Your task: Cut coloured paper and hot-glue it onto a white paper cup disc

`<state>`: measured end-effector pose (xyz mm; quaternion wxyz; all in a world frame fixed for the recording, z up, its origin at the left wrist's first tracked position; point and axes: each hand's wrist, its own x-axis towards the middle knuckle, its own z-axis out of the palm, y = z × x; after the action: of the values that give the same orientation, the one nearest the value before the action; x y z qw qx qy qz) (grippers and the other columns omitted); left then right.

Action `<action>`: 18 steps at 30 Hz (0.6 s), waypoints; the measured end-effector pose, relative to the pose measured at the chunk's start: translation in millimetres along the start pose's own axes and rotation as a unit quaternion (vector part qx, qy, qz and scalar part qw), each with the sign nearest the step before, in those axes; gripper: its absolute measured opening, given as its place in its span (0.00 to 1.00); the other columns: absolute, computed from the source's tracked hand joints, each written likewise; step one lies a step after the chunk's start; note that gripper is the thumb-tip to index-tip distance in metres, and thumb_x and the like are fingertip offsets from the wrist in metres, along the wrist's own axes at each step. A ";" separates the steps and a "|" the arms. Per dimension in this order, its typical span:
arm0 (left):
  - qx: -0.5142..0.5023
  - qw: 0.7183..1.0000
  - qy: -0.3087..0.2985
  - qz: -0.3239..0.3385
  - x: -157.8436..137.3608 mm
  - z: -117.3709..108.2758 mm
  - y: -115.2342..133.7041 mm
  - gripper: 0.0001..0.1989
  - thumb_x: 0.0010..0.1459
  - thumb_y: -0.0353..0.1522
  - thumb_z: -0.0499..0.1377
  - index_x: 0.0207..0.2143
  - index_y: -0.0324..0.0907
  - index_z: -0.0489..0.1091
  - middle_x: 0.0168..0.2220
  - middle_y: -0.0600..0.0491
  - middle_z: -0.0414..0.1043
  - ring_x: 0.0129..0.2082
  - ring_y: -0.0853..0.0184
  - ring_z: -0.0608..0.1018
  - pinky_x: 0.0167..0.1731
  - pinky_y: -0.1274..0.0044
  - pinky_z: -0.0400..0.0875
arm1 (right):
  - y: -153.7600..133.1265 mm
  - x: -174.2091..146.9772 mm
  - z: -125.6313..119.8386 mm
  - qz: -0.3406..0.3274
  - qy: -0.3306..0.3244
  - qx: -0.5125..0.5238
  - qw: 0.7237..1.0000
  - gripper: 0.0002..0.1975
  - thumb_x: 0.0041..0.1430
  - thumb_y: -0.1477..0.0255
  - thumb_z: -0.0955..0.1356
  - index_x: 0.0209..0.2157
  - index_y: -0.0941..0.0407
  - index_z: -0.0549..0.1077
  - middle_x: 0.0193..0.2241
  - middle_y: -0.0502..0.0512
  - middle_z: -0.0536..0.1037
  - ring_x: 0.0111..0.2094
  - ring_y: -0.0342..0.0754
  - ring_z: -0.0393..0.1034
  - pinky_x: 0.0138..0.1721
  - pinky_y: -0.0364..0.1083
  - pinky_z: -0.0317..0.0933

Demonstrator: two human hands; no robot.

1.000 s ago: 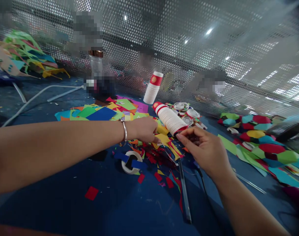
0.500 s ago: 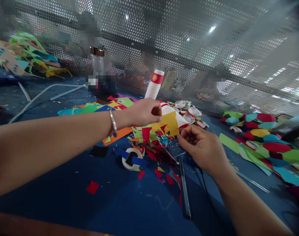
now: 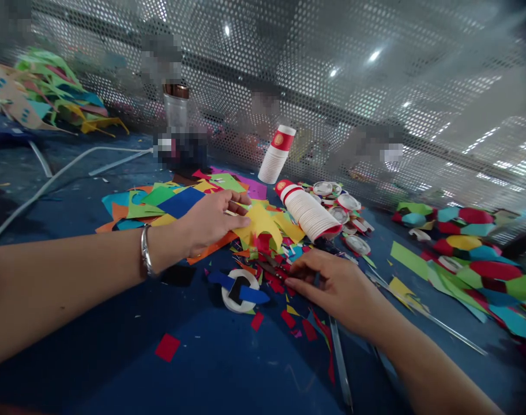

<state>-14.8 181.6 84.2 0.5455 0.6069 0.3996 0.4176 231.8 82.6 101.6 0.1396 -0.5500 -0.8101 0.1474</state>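
My left hand [image 3: 213, 222], with a silver bracelet at the wrist, has its thumb and fingers apart beside a bent, cut piece of yellow paper [image 3: 260, 225]. The thumb tip lies close to the paper's left edge. My right hand [image 3: 332, 285] is low over the scraps, its thumb and index finger drawn together at the end of a dark slim tool [image 3: 269, 265]. What lies between those fingertips is hard to make out. Below the scraps sits a white tape roll [image 3: 228, 302] with blue and black pieces across it.
A stack of paper cups [image 3: 312, 213] lies on its side, with another cup stack [image 3: 277, 155] tilted behind. Coloured paper sheets [image 3: 176, 202] spread at left. Round white rings [image 3: 347, 202] and patchwork paper shapes [image 3: 483, 271] are on the right. A perforated metal screen [image 3: 228, 115] closes off the back.
My left hand has moved left and down, its fingers opening from a pinch. My right hand has left the yellow paper's corner and come down-left to the scraps. The yellow paper has shifted left.
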 end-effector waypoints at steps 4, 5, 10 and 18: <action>-0.144 0.985 -0.006 -0.091 -3.4 4.4 5.5 0.16 0.53 0.24 0.64 0.45 0.40 0.68 0.40 0.51 0.73 0.38 0.69 0.77 0.44 0.74 0.74 | -3.0 -0.4 1.1 -0.001 -0.013 -0.039 0.999 0.07 0.65 0.65 0.70 0.39 0.53 0.76 0.35 0.53 0.78 0.35 0.48 0.72 0.36 0.48 0.65; -0.172 0.980 -0.017 -0.099 -3.5 5.1 6.4 0.15 0.53 0.24 0.64 0.43 0.40 0.68 0.41 0.50 0.74 0.38 0.68 0.78 0.44 0.73 0.74 | -3.7 -0.6 1.1 -0.008 -0.016 -0.049 0.999 0.07 0.65 0.65 0.70 0.39 0.53 0.75 0.35 0.53 0.77 0.35 0.49 0.71 0.36 0.48 0.64; -0.192 0.980 -0.021 -0.050 0.8 3.6 6.5 0.09 0.54 0.25 0.63 0.39 0.41 0.70 0.42 0.49 0.77 0.38 0.66 0.78 0.44 0.71 0.75 | -7.0 -0.6 0.9 -0.043 -0.030 -0.069 0.996 0.03 0.66 0.71 0.67 0.36 0.54 0.73 0.35 0.53 0.74 0.36 0.49 0.69 0.36 0.49 0.62; -0.120 0.984 0.125 0.035 1.0 0.2 10.1 0.07 0.54 0.29 0.63 0.38 0.41 0.74 0.38 0.51 0.78 0.36 0.68 0.76 0.37 0.76 0.70 | -7.6 -2.0 -2.2 0.027 -0.034 -0.002 0.999 0.06 0.66 0.69 0.65 0.33 0.53 0.69 0.33 0.52 0.74 0.31 0.46 0.68 0.32 0.47 0.61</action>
<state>-14.1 181.6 94.3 0.5446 0.4939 0.3903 0.5542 226.9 78.3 106.5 0.1064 -0.5667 -0.7995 0.1683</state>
